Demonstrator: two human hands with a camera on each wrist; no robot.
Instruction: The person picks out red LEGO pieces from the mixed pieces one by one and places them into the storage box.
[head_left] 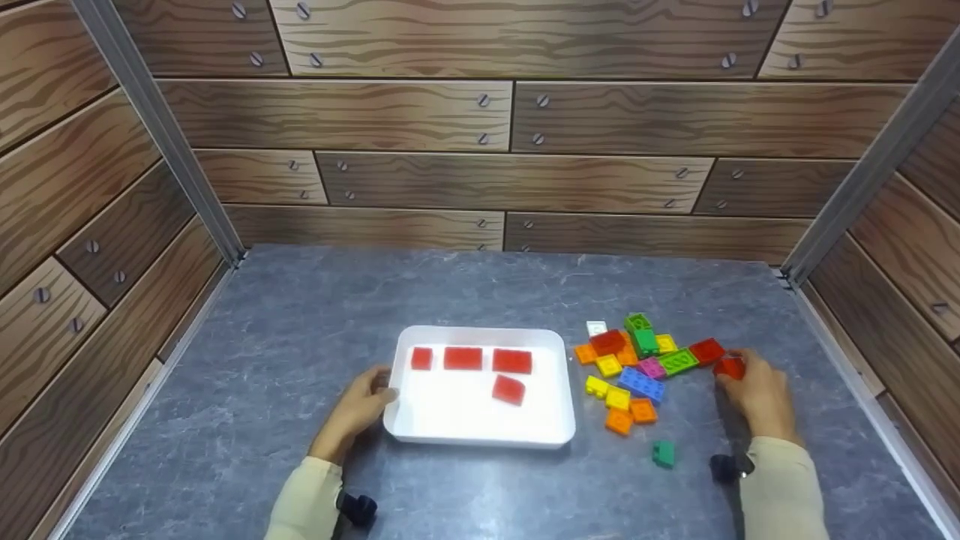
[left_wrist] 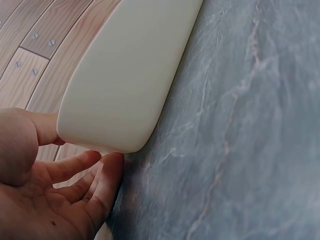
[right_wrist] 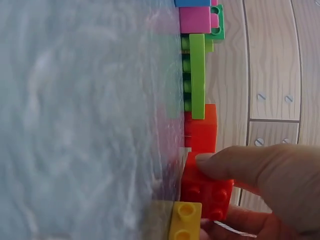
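Observation:
My left hand [head_left: 358, 411] holds the left end of a white tray [head_left: 450, 421], its thumb over the rim. In the left wrist view the fingers [left_wrist: 107, 187] curl against the outside of the tray's end. Several red toy bricks [head_left: 463, 358] lie in the tray, one of them turned askew. At the right of a brick pile, my right hand [head_left: 761, 396] pinches a red brick [right_wrist: 207, 187] between thumb and fingers. A yellow brick [right_wrist: 185, 220] is close to that hand in the right wrist view; the head view does not show it.
Between tray and right hand lies a loose pile with a blue brick [head_left: 642, 383], a light green brick [head_left: 678, 361], another red brick [head_left: 706, 351] and several orange and yellow ones. A dark green brick [head_left: 664, 454] lies apart, nearer the front. Wood-patterned walls [head_left: 480, 180] enclose the grey table [head_left: 315, 300].

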